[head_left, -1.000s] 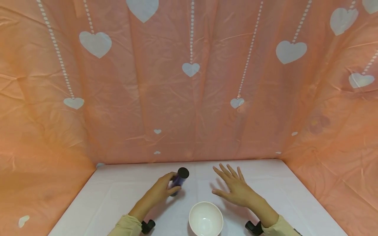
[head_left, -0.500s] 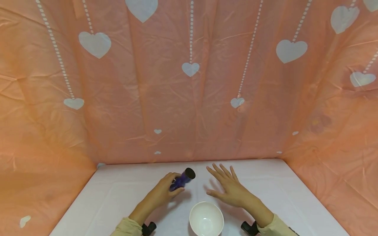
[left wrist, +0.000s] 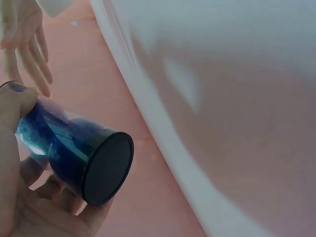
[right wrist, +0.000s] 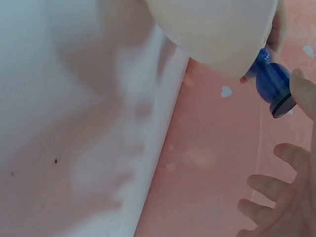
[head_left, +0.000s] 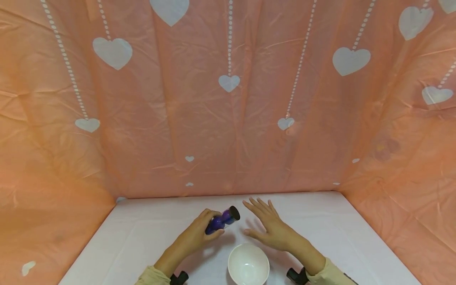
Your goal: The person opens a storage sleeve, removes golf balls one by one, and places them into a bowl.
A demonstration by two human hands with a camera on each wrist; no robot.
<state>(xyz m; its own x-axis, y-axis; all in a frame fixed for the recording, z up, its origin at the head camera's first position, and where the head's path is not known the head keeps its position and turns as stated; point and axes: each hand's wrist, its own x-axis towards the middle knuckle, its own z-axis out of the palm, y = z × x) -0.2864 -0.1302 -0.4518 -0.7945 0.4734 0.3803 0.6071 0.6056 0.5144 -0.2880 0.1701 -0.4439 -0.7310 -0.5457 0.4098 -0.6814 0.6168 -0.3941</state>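
Observation:
A sand timer [head_left: 228, 217] with a blue-purple waisted glass in a clear tube is in my left hand [head_left: 195, 234]. Thumb and fingers wrap round its near half, and it leans to the right, above the table. One black end cap faces the camera in the left wrist view, where the timer [left wrist: 61, 138] fills the palm. To its right, my right hand [head_left: 270, 229] hovers with fingers spread and straight, holding nothing; its fingertips come near the timer's far cap. Between the forearms stands a white bowl [head_left: 248, 265], nothing visible inside it.
A white-covered table [head_left: 149, 221] spreads under both hands. Peach curtains [head_left: 228, 138] printed with white hearts hang behind it and on both sides. Black wrist-camera mounts [head_left: 297, 276] jut inward from both wrists, near the bowl.
My left hand has tipped the sand timer from nearly upright over to the right. My right hand has moved left towards it, fingers still spread. The bowl has stayed put.

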